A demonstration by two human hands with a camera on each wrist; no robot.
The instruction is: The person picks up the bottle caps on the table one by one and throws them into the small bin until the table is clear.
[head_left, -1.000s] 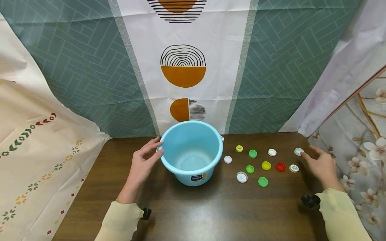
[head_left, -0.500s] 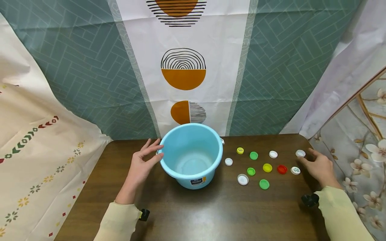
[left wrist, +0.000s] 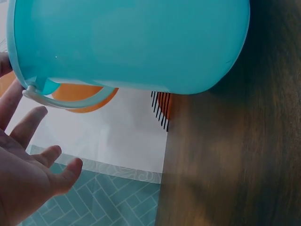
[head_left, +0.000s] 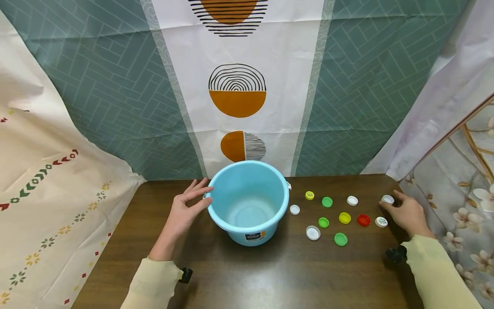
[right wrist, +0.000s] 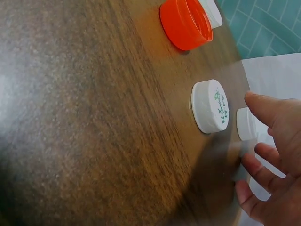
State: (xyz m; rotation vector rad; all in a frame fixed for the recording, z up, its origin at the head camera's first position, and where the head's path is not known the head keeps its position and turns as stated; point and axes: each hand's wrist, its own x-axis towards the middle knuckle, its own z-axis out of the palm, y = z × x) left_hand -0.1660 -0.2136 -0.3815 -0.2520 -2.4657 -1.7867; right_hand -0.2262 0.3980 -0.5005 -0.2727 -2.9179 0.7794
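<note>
Left of frame centre, left hand (head_left: 184, 210) with extended fingers, touching rim of blue bucket (head_left: 236, 237), far right of frame, right hand (head_left: 411, 213), fingers parted about white cap (head_left: 387, 199) on desk (head_left: 301, 274)

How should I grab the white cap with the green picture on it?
I'd pinch the white cap by its round side wall, at two opposite edges, coming down from above and the right, where the right hand is. It lies with its flat printed top facing up, so the wall looks easiest to hold, and the red cap sits to its left.
</note>
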